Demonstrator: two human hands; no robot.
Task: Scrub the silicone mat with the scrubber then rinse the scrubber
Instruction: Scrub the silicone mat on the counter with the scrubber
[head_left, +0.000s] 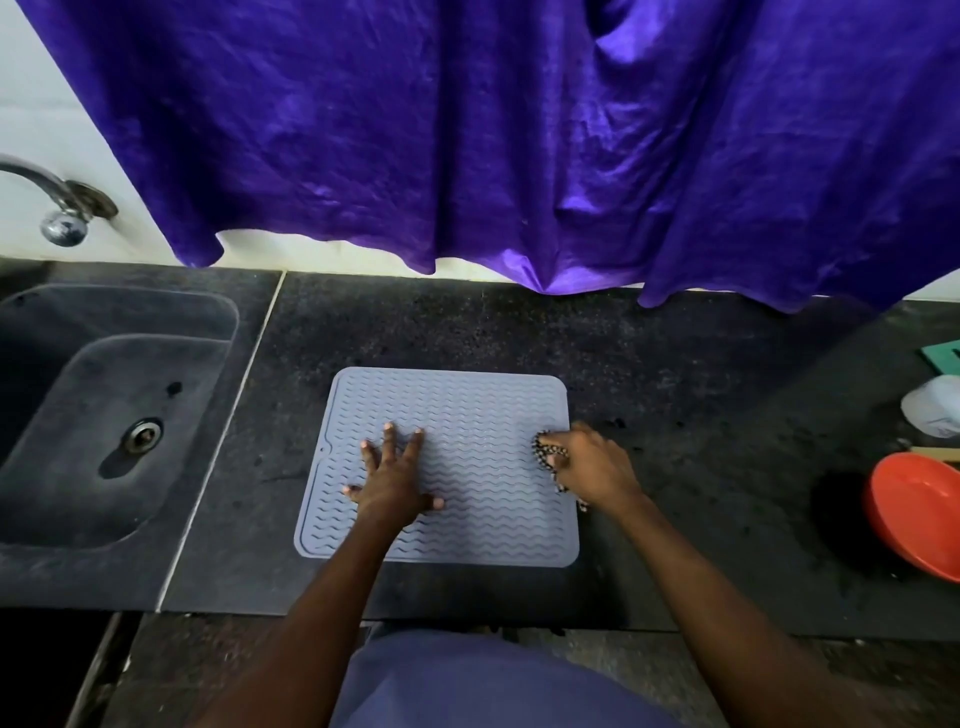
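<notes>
Our arms (332, 597) reach over a dark counter (675, 364). Our left hand (389, 480) lies flat, fingers spread, on the grey mat (467, 405) at the counter's middle. Our right hand (595, 462) grips the scrubber (545, 453) against the mat's right edge. Left is a sink (78, 493); right, an orange bowl (914, 512).

bare counter (519, 332) behind mat (467, 405), bowl (914, 509) right

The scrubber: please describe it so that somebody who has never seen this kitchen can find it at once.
On the dark stone counter lies a grey-blue silicone mat with wavy ridges. At the mat's right edge, the right hand grips the scrubber. It is a small dark speckled bundle, the only thing held; the left hand just presses flat on the mat.
</notes>
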